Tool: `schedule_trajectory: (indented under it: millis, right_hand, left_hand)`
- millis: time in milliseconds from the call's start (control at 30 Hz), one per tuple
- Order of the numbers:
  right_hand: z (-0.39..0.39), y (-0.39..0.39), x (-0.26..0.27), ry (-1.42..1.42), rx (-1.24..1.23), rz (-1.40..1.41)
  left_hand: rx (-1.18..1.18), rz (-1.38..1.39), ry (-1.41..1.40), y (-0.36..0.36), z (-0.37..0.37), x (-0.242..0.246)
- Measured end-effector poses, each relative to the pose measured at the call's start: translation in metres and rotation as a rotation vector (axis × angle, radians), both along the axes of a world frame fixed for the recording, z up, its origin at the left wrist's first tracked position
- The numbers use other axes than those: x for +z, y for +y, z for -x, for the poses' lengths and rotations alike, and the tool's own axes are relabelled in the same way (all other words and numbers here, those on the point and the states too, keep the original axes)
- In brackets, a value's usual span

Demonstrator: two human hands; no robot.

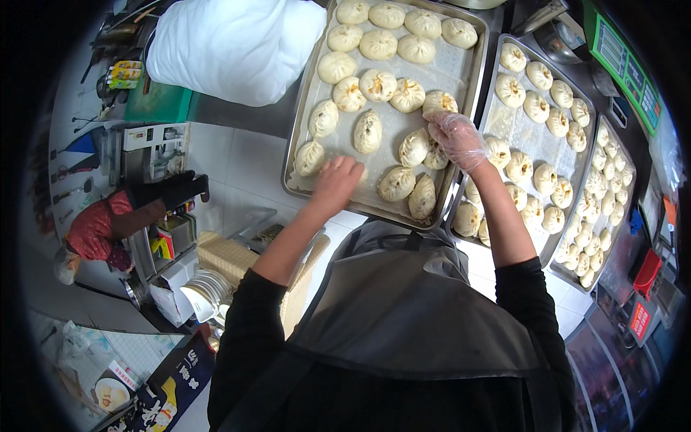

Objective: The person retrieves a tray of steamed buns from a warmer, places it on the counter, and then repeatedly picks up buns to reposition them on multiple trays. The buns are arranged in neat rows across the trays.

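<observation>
A metal tray lined with perforated paper lies before me, bearing several pleated steamed buns. My right hand, in a clear plastic glove, is at its right side. The curled fingertips meet the lower edge of a round bun with orange filling showing at the top. Below that hand, another bun is partly covered. My left hand, bare, reaches over the near left part of the tray, fingers pointing away from me. An oval bun lies just left of it. What is under its fingers is hidden.
Right of the tray stand a second bun tray and a third bun tray. White cloth covers something at the upper left. A green scale is at the far right. Another person bends near a metal shelf, left.
</observation>
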State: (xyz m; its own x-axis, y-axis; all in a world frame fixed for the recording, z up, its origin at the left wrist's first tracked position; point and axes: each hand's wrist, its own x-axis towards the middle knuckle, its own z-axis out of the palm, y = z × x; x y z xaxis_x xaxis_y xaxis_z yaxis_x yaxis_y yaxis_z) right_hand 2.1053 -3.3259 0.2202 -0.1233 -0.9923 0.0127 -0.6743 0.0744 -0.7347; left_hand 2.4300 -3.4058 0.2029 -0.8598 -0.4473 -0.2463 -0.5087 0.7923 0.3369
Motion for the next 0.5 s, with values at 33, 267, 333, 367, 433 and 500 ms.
schedule_trajectory:
  millis: [33,267,333,367,433,500]
  right_hand:
    - [-0.001,0.0,-0.001,0.015,-0.021,-0.054]
    - [-0.019,-0.017,-0.006,0.384,0.436,-0.22]
    - [-0.025,-0.027,-0.005,0.477,0.543,-0.32]
    - [-0.027,-0.032,-0.004,0.531,0.595,-0.378]
    - [-0.033,-0.042,0.002,0.545,0.64,-0.469]
    - [-0.031,-0.047,0.014,0.492,0.644,-0.491]
  left_hand:
    - [0.002,0.048,-0.015,-0.004,-0.006,0.003]
    - [0.15,-0.041,0.158,-0.018,0.009,0.006]
    - [0.326,-0.018,0.225,-0.017,0.031,-0.003]
    - [0.416,-0.006,0.258,-0.018,0.043,-0.009]
    - [0.472,-0.034,0.193,-0.024,0.069,-0.022]
    - [0.426,-0.041,0.217,-0.024,0.074,-0.029]
